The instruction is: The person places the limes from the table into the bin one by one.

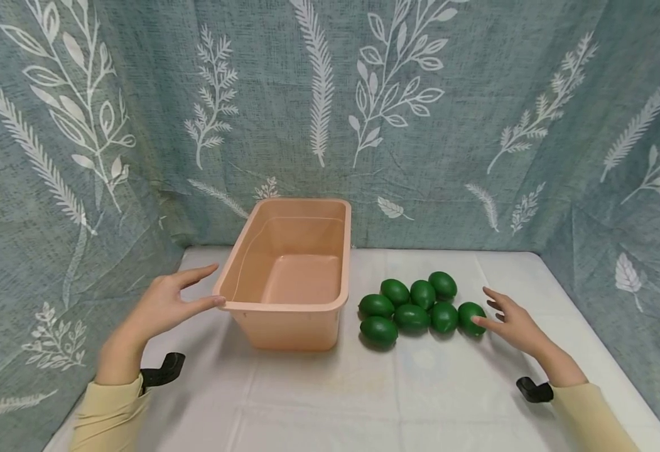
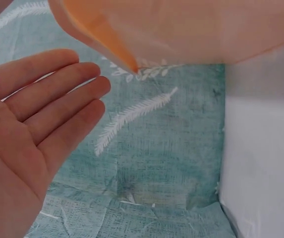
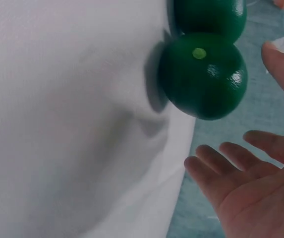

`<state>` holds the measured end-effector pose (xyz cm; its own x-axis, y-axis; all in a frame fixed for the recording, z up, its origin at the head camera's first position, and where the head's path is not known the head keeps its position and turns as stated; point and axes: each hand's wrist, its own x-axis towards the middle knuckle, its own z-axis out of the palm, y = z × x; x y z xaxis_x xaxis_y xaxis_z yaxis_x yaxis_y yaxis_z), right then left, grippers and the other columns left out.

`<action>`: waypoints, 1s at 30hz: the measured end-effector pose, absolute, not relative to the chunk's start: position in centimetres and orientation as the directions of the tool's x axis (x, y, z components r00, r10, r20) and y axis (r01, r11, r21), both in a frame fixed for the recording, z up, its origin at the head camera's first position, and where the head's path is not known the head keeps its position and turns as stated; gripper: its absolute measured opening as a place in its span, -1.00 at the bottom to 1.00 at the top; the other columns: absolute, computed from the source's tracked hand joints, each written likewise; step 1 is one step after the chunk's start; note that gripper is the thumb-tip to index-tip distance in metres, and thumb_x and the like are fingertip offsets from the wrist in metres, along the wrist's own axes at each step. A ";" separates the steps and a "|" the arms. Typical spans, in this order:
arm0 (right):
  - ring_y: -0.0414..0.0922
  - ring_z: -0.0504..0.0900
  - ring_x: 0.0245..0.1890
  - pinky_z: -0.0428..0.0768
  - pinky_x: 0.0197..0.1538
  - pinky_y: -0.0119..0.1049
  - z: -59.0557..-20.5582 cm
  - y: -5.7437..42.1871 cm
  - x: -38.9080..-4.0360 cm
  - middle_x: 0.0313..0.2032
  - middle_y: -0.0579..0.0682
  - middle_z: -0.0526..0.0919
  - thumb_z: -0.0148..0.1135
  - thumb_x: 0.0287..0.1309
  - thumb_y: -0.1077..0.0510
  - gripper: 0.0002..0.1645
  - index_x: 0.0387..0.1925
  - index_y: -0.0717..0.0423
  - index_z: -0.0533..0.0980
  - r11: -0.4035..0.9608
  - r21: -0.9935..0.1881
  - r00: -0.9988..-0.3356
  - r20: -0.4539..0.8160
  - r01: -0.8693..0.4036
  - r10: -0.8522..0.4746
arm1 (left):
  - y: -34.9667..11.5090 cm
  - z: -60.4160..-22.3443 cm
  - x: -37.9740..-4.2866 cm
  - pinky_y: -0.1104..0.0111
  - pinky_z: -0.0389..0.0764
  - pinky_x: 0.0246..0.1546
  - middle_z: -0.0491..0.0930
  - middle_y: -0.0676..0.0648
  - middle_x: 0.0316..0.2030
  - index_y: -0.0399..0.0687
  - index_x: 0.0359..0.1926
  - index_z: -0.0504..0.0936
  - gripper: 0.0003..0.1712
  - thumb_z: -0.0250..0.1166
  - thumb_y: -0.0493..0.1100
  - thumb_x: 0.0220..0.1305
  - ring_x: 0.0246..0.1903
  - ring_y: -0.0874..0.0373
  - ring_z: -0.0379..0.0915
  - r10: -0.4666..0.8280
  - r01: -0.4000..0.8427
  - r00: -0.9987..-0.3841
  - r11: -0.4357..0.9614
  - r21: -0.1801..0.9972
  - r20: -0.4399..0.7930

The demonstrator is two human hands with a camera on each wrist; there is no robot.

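A peach plastic bin (image 1: 292, 326) stands on the table, left of the middle in the head view. My left hand (image 1: 160, 304) is held at its left side with fingers extended, the thumb tip beside the near-left rim; whether it touches I cannot tell. In the left wrist view those fingers (image 2: 57, 89) are straight and apart from the bin (image 2: 181, 34). Several green limes (image 1: 411, 318) lie clustered to the bin's right. Around the rightmost lime (image 1: 470, 317) my right hand (image 1: 519, 326) hovers, fingers spread. A gap separates fingers and lime (image 3: 203, 79) in the right wrist view.
A white cloth (image 1: 318, 408) covers the table. Green-grey curtains (image 1: 284, 125) with white leaf patterns hang behind it and at both sides. Black wrist straps (image 1: 162, 370) show at both sleeve ends.
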<state>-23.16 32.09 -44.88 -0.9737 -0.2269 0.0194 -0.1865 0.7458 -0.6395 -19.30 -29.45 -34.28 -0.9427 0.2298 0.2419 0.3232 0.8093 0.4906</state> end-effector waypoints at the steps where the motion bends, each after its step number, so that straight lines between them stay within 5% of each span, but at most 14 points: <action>1: 0.39 0.19 0.29 0.36 0.26 0.28 -45.0 32.0 -23.2 0.36 0.45 0.05 0.21 0.20 -0.19 0.05 0.44 0.31 -0.03 0.746 -0.640 -0.974 0.017 -0.184 -0.226 | -29.4 -34.3 -19.3 -0.19 0.48 0.04 0.46 -0.22 0.21 -0.05 0.29 0.43 -0.22 0.36 0.18 0.11 0.17 -0.27 0.38 0.228 0.319 -0.945 0.809 0.494 0.236; 30: 0.27 0.51 0.08 0.67 -0.09 -0.02 -45.7 31.4 -23.2 0.17 0.37 0.43 0.25 0.15 -0.21 -0.10 0.35 0.22 0.24 0.766 -0.631 -0.979 -0.046 -0.126 -0.199 | -29.3 -34.0 -19.9 -0.12 0.46 0.17 0.40 -0.14 0.27 0.02 0.33 0.38 -0.16 0.41 0.17 0.05 0.25 -0.25 0.30 0.266 0.274 -0.957 0.720 0.638 0.111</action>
